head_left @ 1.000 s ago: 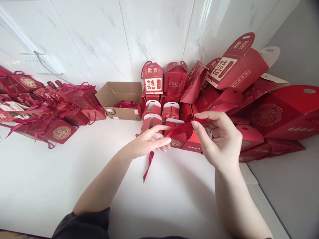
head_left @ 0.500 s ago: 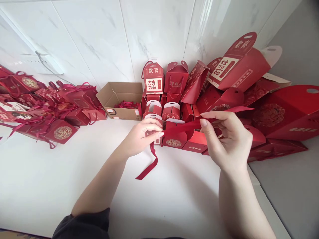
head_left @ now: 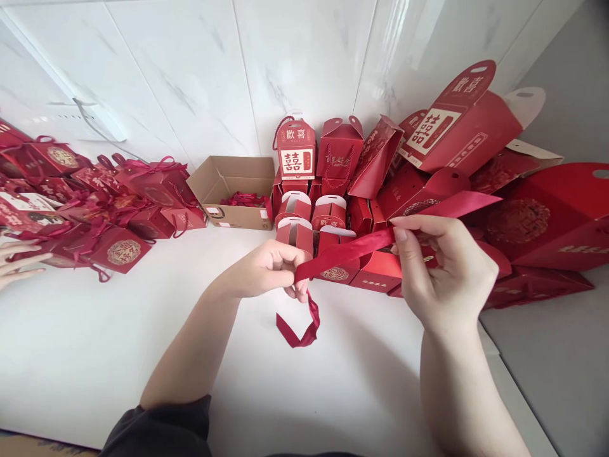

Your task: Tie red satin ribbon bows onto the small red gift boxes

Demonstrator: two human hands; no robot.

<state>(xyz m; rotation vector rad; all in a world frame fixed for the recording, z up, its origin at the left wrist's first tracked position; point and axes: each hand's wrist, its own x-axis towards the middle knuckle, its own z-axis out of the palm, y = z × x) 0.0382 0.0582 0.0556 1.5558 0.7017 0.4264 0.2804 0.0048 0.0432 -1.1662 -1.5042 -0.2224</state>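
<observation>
A dark red satin ribbon (head_left: 349,249) stretches between my two hands above the white table. My left hand (head_left: 266,270) is closed on it near the middle, and the loose end hangs below in a bent loop. On the other side, my right hand (head_left: 442,270) pinches the ribbon between thumb and forefinger. Its other end sticks out past that hand to the upper right. Behind the ribbon stand several small red gift boxes (head_left: 378,271), partly hidden by my hands.
An open cardboard box (head_left: 238,219) with red ribbons inside stands by the tiled wall. Red boxes tied with ribbons (head_left: 118,254) are heaped at the left, where another person's hand (head_left: 19,260) reaches in. Large red boxes (head_left: 537,219) are piled at the right.
My left hand has turned and its grip on the ribbon has shifted. The hanging end now bends upward. My right hand moved slightly right. Another person's hand has appeared at the left edge.
</observation>
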